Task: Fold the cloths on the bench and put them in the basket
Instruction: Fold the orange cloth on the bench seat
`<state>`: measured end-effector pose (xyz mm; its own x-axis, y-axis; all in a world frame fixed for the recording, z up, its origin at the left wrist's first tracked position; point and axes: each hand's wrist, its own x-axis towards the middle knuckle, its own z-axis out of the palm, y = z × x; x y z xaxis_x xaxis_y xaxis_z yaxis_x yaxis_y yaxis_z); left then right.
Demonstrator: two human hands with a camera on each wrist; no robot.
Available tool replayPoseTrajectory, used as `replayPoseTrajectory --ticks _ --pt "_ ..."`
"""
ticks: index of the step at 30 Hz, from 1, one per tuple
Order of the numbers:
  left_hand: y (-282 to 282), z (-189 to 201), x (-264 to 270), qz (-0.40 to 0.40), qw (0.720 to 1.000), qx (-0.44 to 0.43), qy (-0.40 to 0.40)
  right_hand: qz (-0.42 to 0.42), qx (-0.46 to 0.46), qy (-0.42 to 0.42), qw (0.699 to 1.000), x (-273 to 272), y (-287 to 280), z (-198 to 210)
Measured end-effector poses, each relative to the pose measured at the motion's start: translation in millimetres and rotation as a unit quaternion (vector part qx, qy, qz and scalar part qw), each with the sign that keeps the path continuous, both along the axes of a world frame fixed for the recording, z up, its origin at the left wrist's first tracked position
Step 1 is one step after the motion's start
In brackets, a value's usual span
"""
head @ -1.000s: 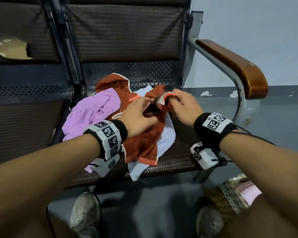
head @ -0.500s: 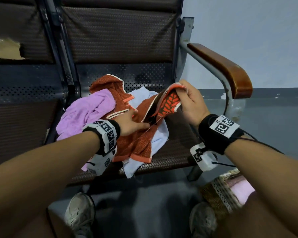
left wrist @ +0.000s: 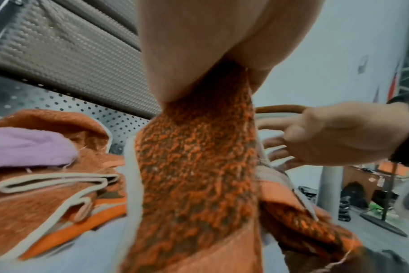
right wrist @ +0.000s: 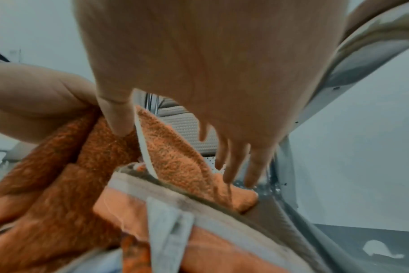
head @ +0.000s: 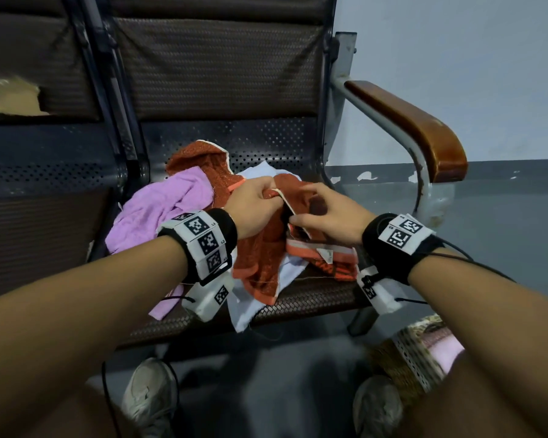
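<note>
My left hand (head: 256, 207) now grips a bunched corner of the orange towel (head: 260, 263) above the middle of the bench (head: 314, 298) seat, where half a second ago it lay flat. My right hand (head: 326, 216) has dropped the raised end and hangs loose beside it, holding nothing. The towel is still unfolded; the basket (head: 405, 358) waits below the seat's front right corner.

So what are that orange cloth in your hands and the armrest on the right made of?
The orange cloth looks like looped terry towelling, probably cotton: nubby pile, pale stitched edging. The left hand grips it. The armrest looks like varnished wood, brown and glossy with worn patches, on a grey painted metal tube; it could be wood-look plastic.
</note>
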<state>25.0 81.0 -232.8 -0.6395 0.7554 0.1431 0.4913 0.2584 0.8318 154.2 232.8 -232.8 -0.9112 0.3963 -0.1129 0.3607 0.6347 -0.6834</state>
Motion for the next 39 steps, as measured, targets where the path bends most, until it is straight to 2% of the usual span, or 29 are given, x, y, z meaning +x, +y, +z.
replayPoseTrajectory --ticks 1,3,5,8,10,13,15,18,20,21,23,25,27,28,30,32,33,34,36,38,39 --pt "-0.5 1.1 0.3 -0.004 1.000 0.023 -0.005 0.006 0.037 0.010 0.999 -5.1 -0.7 -3.1" --pt "-3.3 2.6 -0.3 0.007 0.998 0.058 0.000 0.006 0.124 -0.027 0.992 -12.5 -3.9 -5.5" --pt "-6.8 2.2 -4.2 0.018 0.999 0.042 0.021 -0.020 0.175 -0.012 0.984 -18.0 -3.6 -6.4" --pt "-13.6 -1.2 -10.2 0.022 0.996 -0.052 0.068 -0.073 0.121 0.133 0.981 -23.8 -4.9 9.0" --pt "-13.4 -2.8 -12.4 0.027 0.991 -0.092 0.095 -0.056 0.044 0.219 0.973 -26.8 -10.8 19.2" --pt "-7.0 4.6 -11.4 0.094 0.989 -0.072 0.093 -0.024 0.030 0.248 0.968 -26.7 -21.3 23.2" --pt "-1.4 16.2 -15.1 0.169 0.984 -0.021 0.053 -0.035 0.093 0.170 0.981 -22.6 -13.5 18.4" --pt "2.2 29.2 -26.8 0.225 0.973 0.058 -0.007 -0.047 0.173 -0.062 0.982 -9.1 2.6 4.6" --pt "2.8 29.9 -31.3 0.231 0.968 0.083 -0.045 -0.092 0.163 -0.111 0.976 -1.5 11.0 -0.5" --pt "2.8 29.5 -31.7 0.227 0.968 0.085 -0.069 -0.130 0.147 -0.087 0.977 -0.1 15.5 -0.7" --pt "2.9 26.4 -33.7 0.214 0.967 0.066 -0.119 -0.200 0.082 0.036 0.976 -1.8 22.1 4.7" --pt "7.0 23.5 -36.1 0.201 0.966 0.028 -0.162 -0.219 -0.019 0.157 0.963 -4.7 17.4 17.5" --pt "9.2 24.5 -35.2 0.217 0.955 -0.004 -0.202 -0.184 -0.111 0.216 0.952 -4.3 5.2 25.9" --pt "10.9 25.0 -35.4 0.236 0.949 -0.003 -0.210 -0.157 -0.114 0.218 0.957 -2.6 -0.6 26.8" --pt "13.0 27.8 -36.1 0.228 0.946 0.017 -0.227 -0.102 -0.011 0.176 0.979 1.1 -7.6 24.8" --pt "12.6 31.8 -38.8 0.215 0.943 0.039 -0.250 -0.069 0.103 0.160 0.979 3.8 -10.4 21.7" --pt "13.6 32.2 -39.3 0.210 0.931 0.079 -0.286 -0.067 0.125 0.180 0.973 4.8 -11.2 21.8" --pt "14.2 35.9 -38.2 0.200 0.904 0.142 -0.350 -0.064 0.127 0.214 0.967 5.4 -12.6 22.9" --pt "15.5 41.2 -36.8 0.188 0.867 0.217 -0.408 -0.021 0.129 0.259 0.957 5.3 -18.4 26.9" --pt "18.9 44.9 -33.0 0.171 0.858 0.232 -0.425 0.064 0.163 0.235 0.956 3.8 -24.8 26.7" --pt "20.0 45.5 -31.7 0.165 0.864 0.228 -0.418 0.103 0.181 0.192 0.959 2.5 -28.0 25.8"
